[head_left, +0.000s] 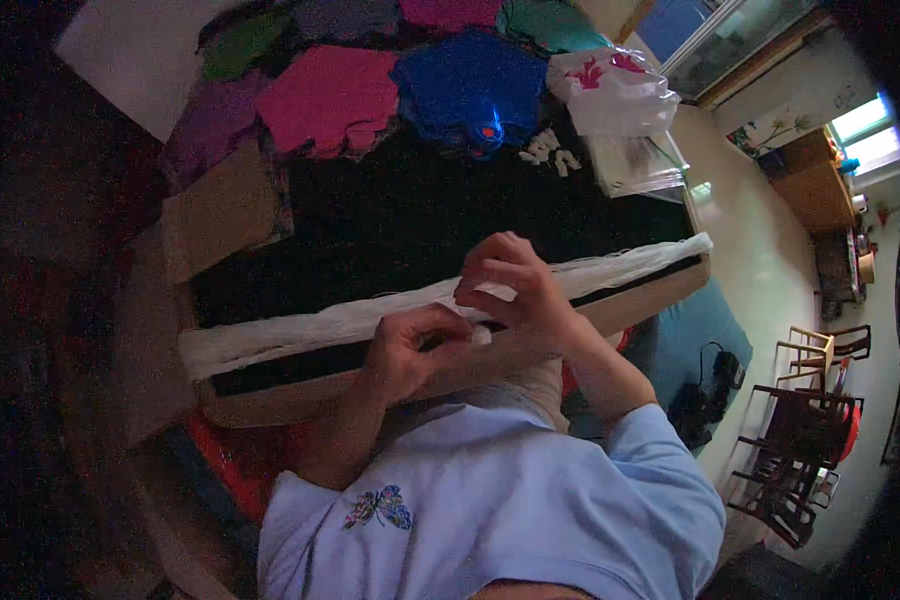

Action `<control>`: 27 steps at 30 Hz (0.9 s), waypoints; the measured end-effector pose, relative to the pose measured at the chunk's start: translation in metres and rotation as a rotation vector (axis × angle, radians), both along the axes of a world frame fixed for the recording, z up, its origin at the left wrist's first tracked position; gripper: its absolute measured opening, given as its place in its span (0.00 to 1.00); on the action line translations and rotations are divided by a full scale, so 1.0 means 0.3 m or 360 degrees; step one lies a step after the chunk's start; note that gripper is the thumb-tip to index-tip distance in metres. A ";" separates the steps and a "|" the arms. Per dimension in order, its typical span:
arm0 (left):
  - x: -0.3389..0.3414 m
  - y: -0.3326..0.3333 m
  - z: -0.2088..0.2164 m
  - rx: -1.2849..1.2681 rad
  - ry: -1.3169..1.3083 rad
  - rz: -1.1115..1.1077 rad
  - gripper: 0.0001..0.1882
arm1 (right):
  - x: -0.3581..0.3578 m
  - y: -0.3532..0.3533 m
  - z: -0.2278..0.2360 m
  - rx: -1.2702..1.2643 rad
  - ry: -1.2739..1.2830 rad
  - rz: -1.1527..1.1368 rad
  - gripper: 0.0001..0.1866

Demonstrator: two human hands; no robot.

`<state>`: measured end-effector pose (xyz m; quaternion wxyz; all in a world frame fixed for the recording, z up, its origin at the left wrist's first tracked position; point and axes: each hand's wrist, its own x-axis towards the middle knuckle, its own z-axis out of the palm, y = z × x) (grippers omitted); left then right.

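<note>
A long hank of white thread (315,332) lies stretched along the near side of a black-covered board, from its left edge to its right. At its middle my left hand (410,348) is closed in a pinch, with a small white piece (481,335) at its fingertips. My right hand (515,290) is curled just above and to the right, over the hank, thumb and fingers drawn together near the left fingertips. What the right fingers hold, if anything, is too fine to make out.
On the black board (390,215) are a pink stack (325,98) and a blue stack (470,85) of flat pieces, several small white pieces (550,152) and a white plastic bag (615,92). Cardboard (225,210) lies at left. Chairs (815,350) stand far right.
</note>
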<state>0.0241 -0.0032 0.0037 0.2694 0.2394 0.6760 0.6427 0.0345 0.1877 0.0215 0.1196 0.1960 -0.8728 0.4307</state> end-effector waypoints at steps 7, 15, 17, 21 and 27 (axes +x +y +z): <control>-0.035 0.022 0.019 -0.0117 0.0482 0.0564 0.06 | 0.052 -0.018 -0.124 0.0434 0.0316 -0.0140 0.15; -0.026 -0.026 0.042 -0.0273 0.0928 -0.0255 0.07 | 0.019 0.033 0.063 0.0052 -0.0189 0.0535 0.08; -0.023 -0.026 0.011 0.0256 0.0039 -0.0154 0.06 | 0.019 0.018 0.050 -0.0335 -0.0466 0.0442 0.07; -0.006 0.042 0.008 0.0896 -0.0648 0.0402 0.06 | 0.035 -0.046 -0.055 -0.1058 -0.0621 0.0069 0.05; -0.037 0.066 -0.023 0.0126 0.0659 0.0844 0.06 | 0.047 -0.123 -0.091 -0.1363 -0.0629 -0.0319 0.05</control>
